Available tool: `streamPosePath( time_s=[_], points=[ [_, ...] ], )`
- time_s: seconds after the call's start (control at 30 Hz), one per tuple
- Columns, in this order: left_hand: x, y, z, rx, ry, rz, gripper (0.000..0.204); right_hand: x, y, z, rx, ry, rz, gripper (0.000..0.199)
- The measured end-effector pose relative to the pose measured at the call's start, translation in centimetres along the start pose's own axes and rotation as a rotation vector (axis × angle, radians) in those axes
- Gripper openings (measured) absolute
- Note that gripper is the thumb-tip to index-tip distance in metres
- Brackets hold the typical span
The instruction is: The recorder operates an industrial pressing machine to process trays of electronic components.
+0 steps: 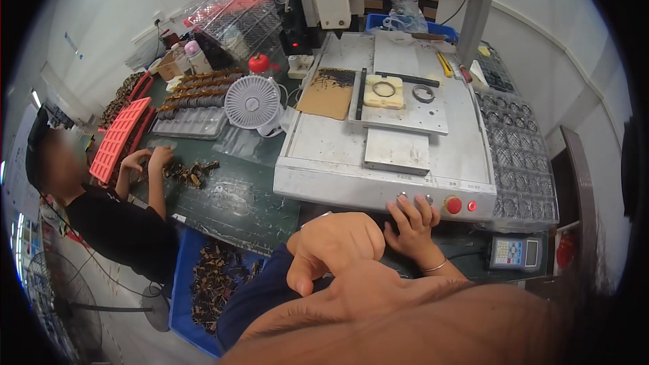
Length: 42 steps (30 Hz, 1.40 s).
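Well, the right hand [414, 228], spread with nothing showing in it, touches the silver buttons [429, 199] right of the frame's middle, below the thin ring [374, 90] on its cream block [384, 102], nearer both than the curled left hand [340, 245], whose inside I can't see.

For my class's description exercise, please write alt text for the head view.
A person's right hand touches buttons on a pale machine; the left hand is curled nearby. At left, another person's hands are by brown pieces on a green table.
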State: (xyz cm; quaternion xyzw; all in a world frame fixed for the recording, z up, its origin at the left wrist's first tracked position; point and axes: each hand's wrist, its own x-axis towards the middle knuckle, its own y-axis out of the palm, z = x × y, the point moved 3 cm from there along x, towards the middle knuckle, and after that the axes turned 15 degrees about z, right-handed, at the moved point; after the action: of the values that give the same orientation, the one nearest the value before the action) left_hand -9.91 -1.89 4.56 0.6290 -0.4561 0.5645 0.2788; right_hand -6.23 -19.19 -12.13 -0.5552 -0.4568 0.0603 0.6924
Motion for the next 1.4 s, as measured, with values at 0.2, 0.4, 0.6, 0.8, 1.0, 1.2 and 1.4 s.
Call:
streamPosePath(
  time_s=[0.2,0.4,0.6,0.8,1.0,1.2,1.4],
  points=[
    [0.2,0.1,0.4,-0.137,0.024,0.022,0.041,0.0,-0.2,0.0,-0.004,-0.014,0.013,0.053],
    [0.4,-0.2,0.6,-0.165,0.026,0.063,0.039,0.1,-0.4,0.1,-0.015,-0.027,0.007,0.052],
    [-0.3,-1.0,0.4,0.027,-0.027,-0.073,0.046,-0.2,0.1,-0.1,-0.007,-0.010,0.007,0.050],
    [0.1,-1.4,0.3,0.023,-0.043,-0.083,0.050,0.1,-0.4,-0.1,-0.014,-0.043,0.008,0.050],
    [0.0,-1.2,0.2,0.030,-0.012,-0.031,0.049,0.0,-0.3,-0.1,-0.023,-0.038,0.016,0.052],
    [-0.2,-1.4,0.2,0.030,-0.010,0.008,0.047,0.0,-0.2,-0.1,-0.028,-0.038,0.013,0.053],
    [-0.1,-1.3,0.1,0.038,-0.013,0.003,0.046,0.0,-0.2,-0.1,-0.038,-0.038,0.018,0.053]
  ],
)
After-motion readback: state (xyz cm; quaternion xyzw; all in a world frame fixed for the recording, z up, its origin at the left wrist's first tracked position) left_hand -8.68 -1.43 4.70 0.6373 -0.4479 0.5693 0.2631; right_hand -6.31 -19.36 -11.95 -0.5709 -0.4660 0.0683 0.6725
